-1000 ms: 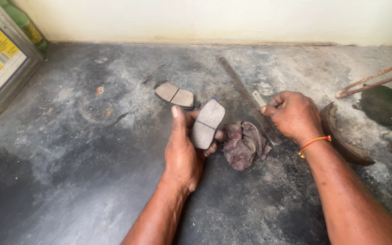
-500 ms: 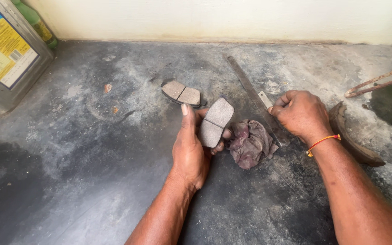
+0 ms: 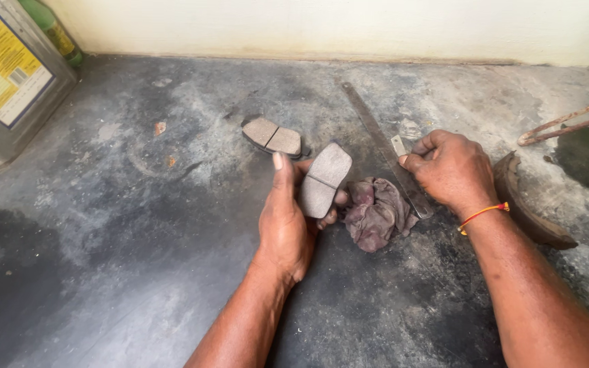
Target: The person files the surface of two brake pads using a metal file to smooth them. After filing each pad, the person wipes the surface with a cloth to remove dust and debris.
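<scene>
1. Head view: the floor (image 3: 138, 272) is the biggest thing here, dark stained concrete, patchy and worn under both hands, meeting a pale wall (image 3: 308, 27) beyond them.
2. Far to the left of the left hand stands a square metal can (image 3: 8, 82) with a yellow and blue label, a green bottle (image 3: 52, 27) tucked behind it.
3. Just right of the right wrist lies a curved brake shoe (image 3: 526, 204); further right, thin rusty rods (image 3: 567, 119) lean in from the edge.
4. The left hand (image 3: 288, 218) is closed around a brake pad (image 3: 325, 178), thumb up along its left edge, fingers curled behind, friction face toward the camera.
5. The right hand (image 3: 451, 170) is curled nearly into a fist on the near end of a long flat file (image 3: 383, 146), which runs away across the floor. A small pale tab (image 3: 399, 145) sticks up by the thumb; I can't tell what it is.
6. Between the hands a crumpled rag (image 3: 376, 212) lies on the floor, touching the file.
7. Just beyond the left thumb a second pad (image 3: 273, 136) lies flat.
8. I'd say the held pad wants a firm grip by its edges, its face kept level to the file, and the strokes kept even so the surface wears uniformly.
</scene>
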